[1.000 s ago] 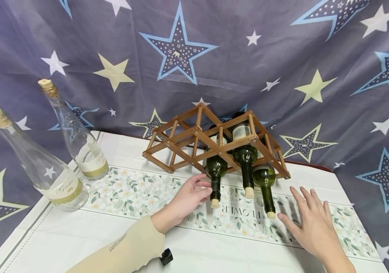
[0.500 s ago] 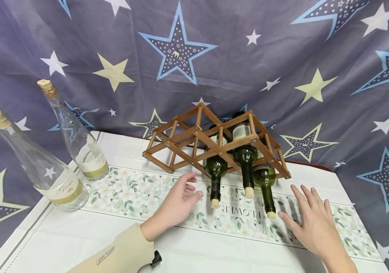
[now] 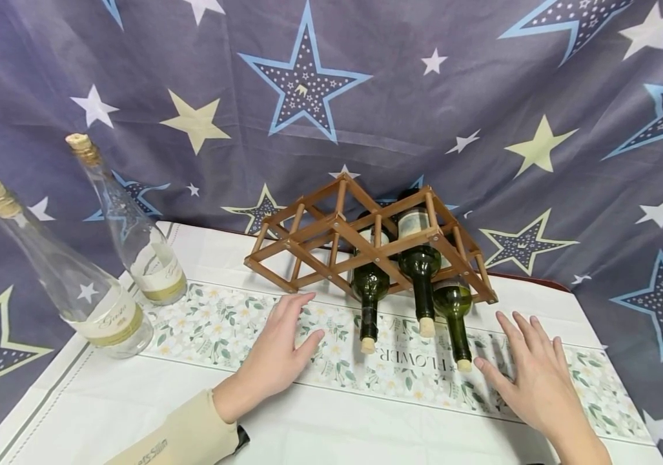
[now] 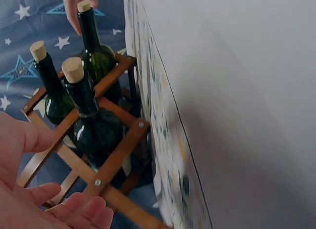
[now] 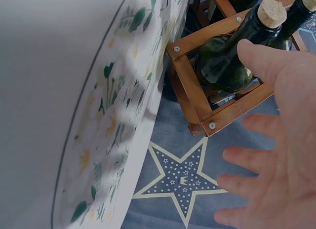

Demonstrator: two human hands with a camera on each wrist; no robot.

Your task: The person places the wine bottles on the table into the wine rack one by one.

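The left hand (image 3: 275, 352), in a beige sleeve (image 3: 180, 433), is loosely extended with its thumb apart from the fingers, just above the flowered band of a white tablecloth (image 3: 366, 429). The right hand (image 3: 537, 378) is spread palm down, its thumb tip just beside the cork of the rightmost bottle; whether they touch is hard to tell.

Past the hands, a brown wooden lattice wine rack (image 3: 337, 226) holds three dark green glass bottles lying with their corked necks toward the person: a left bottle (image 3: 369, 284), a middle bottle (image 3: 420, 265) in a higher cell between the others, and a right bottle (image 3: 453, 303). Their contents cannot be made out.

Well to the left of the rack, two tall clear glass bottles stand on the cloth, each stoppered with a cork and wearing a cream label with a gold-green band: a nearer one (image 3: 104, 316) and a farther one (image 3: 157, 265). Behind everything hangs a grey-purple curtain (image 3: 395, 142) printed with stars.
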